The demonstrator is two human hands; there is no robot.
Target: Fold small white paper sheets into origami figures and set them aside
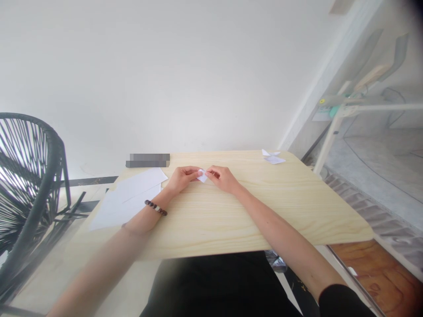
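Observation:
A small piece of folded white paper [202, 177] is held just over the middle of the wooden table. My left hand [183, 178] pinches its left side between thumb and fingers, and a dark beaded bracelet circles that wrist. On the paper's right side, my right hand [222, 177] grips the edge with thumb and forefinger. Some of the paper is hidden behind the fingertips. Beside my left forearm lie white paper sheets [115, 200], overlapping one another. A folded paper piece [274, 158], boat-like in shape, rests at the far right of the table.
The light wooden table [211, 224] backs against a white wall. At its back left lies a dark, blurred-out flat object [147, 160]. A dark woven chair [49, 145] stands to the left. On the right is a white metal frame [333, 127].

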